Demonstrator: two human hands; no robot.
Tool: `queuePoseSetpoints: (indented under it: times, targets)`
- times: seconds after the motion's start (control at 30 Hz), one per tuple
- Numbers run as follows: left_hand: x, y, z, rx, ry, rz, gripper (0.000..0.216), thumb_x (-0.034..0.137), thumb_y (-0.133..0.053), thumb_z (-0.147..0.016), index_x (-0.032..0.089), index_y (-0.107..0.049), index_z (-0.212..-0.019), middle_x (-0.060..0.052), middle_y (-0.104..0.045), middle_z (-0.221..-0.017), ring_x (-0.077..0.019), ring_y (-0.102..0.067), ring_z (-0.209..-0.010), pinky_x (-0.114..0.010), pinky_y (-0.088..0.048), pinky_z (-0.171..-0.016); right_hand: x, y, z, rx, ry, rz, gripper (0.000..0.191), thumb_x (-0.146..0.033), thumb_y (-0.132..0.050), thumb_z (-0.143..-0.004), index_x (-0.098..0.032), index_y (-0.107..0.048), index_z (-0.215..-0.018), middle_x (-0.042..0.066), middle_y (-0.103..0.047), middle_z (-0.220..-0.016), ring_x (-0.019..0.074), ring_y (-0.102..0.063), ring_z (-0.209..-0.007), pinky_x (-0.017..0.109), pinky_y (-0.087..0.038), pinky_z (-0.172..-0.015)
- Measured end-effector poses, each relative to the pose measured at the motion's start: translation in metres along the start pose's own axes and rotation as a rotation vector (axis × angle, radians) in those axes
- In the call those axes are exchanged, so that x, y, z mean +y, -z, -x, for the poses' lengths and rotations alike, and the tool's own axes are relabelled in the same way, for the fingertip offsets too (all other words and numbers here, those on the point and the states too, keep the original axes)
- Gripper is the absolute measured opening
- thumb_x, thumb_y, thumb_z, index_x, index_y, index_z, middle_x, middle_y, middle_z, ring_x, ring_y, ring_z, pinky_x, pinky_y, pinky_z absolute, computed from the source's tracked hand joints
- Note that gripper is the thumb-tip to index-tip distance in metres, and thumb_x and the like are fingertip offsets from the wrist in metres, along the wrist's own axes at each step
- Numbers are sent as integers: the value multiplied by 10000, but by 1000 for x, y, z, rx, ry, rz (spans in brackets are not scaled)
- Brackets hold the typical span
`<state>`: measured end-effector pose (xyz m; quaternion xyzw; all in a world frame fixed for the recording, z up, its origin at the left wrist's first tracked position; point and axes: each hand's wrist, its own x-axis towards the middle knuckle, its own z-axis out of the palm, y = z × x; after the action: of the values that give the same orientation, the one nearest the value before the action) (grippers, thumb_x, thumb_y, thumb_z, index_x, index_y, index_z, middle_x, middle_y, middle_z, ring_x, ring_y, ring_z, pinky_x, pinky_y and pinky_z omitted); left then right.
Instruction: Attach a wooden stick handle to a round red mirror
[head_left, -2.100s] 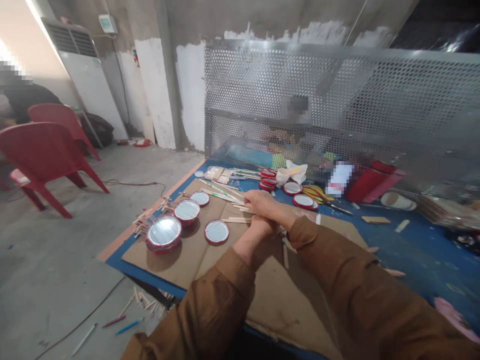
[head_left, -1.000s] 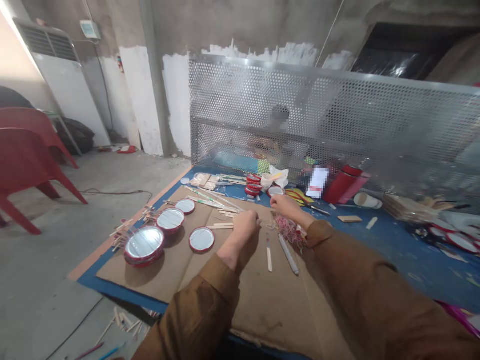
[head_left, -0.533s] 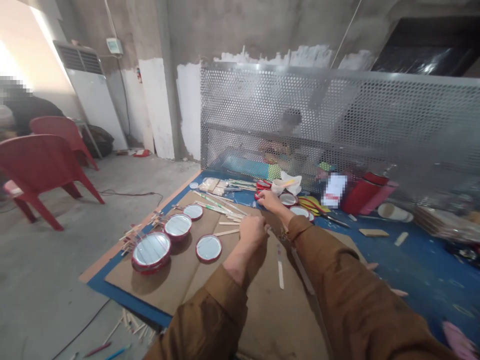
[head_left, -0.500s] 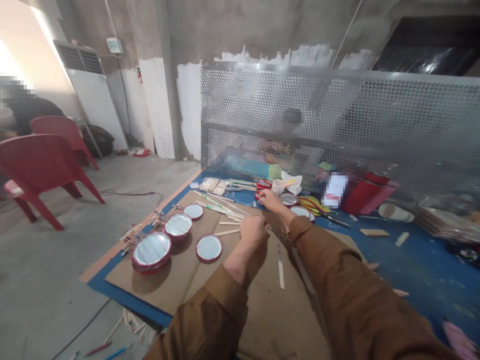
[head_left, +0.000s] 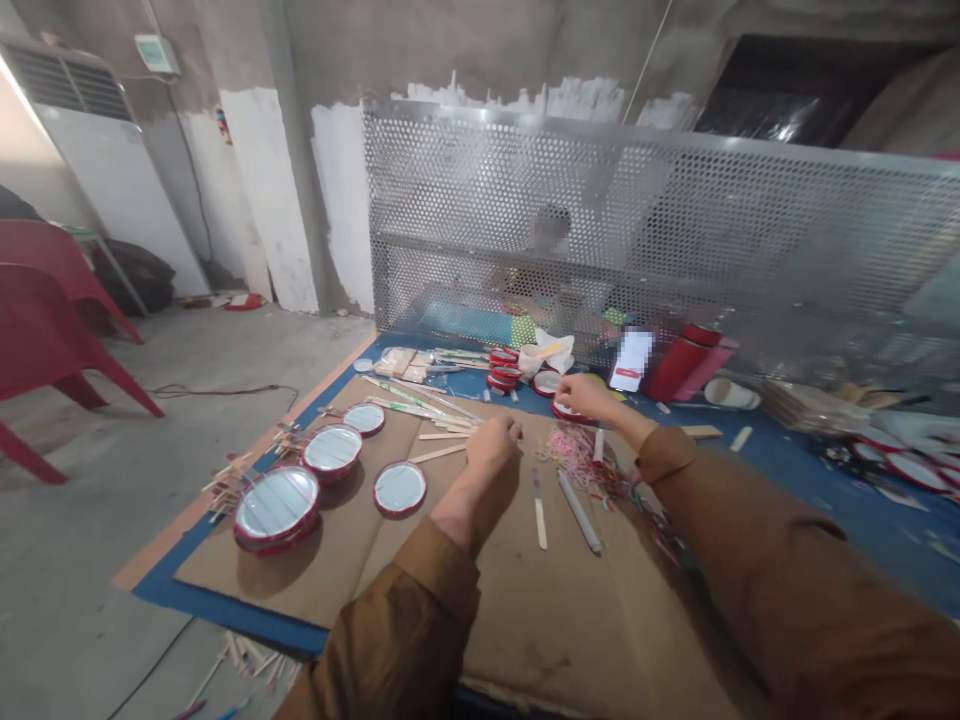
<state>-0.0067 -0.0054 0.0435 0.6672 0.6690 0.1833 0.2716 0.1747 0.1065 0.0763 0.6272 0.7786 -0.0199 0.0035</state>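
My left hand (head_left: pixel 491 460) is closed above the cardboard sheet (head_left: pixel 525 610), its fingers curled; I cannot make out what is in them. Flat wooden sticks (head_left: pixel 442 437) lie just beyond it, and a white round piece with a red rim (head_left: pixel 400 488) rests to its left. Farther back, my right hand (head_left: pixel 589 397) has its fingertips pinched together over a red-rimmed round piece (head_left: pixel 574 412), partly hiding it; whether it grips that piece is unclear. Below my right hand spreads a pile of colourful rubber bands (head_left: pixel 574 450). A grey pen-like tube (head_left: pixel 579 512) and a single wooden stick (head_left: pixel 540 520) lie nearby.
Three red-rimmed drum-like pieces (head_left: pixel 277 500) with sticks attached line the left edge. At the back are red rolls (head_left: pixel 502 372), a phone (head_left: pixel 631 358) and a red bottle (head_left: pixel 682 362). A perforated metal panel (head_left: pixel 465 180) borders the table; a person sits behind it.
My right hand has moved right, from beside the red rolls to the red-rimmed round piece, uncovering the rubber bands. My left hand stays closed near the sticks. The view has shifted right.
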Motion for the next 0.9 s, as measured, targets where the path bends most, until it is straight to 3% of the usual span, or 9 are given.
queuePoseSetpoints:
  times: [0.2,0.4,0.57,0.7,0.9]
  targets:
    - [-2,-3,-2,16,-31,43,305,293,-465,-945,201,-748,-1013,-85,-755,-1055,-181,-679,-952,-239,-436,-736,26,10,39,-123,-15,104,180,-197,-607,-841,-155,-763,-760,69,-736,-747,174,-664,-708,234,-393,-603]
    - [-8,-7,-9,-12,-61,70,348,294,-432,-949,207,-760,-1026,-83,-755,-1061,-195,-682,-975,-245,-449,-754,53,28,67,-180,-122,190,173,-233,-597,-867,-179,-762,-870,64,-738,-759,193,-696,-752,241,-421,-624]
    - [-11,-8,-11,-7,-59,113,358,305,-435,-947,188,-769,-1000,-100,-755,-1068,-224,-678,-1002,-272,-451,-789,69,33,74,-192,-197,251,194,-279,-611,-875,-185,-755,-965,98,-764,-908,234,-726,-907,258,-469,-699]
    - [-10,-7,-10,-12,-65,113,359,291,-435,-944,181,-772,-1003,-105,-755,-1072,-234,-678,-1007,-280,-448,-795,80,26,72,-176,-253,298,252,-212,-603,-859,-154,-751,-1053,182,-747,-1080,293,-712,-1042,316,-503,-796]
    - [-10,-9,-11,0,-65,102,357,291,-436,-942,185,-774,-986,-100,-756,-1075,-225,-678,-998,-275,-444,-778,112,17,67,-137,-344,310,297,-154,-594,-855,-89,-734,-1110,267,-716,-1135,348,-684,-1126,374,-512,-874]
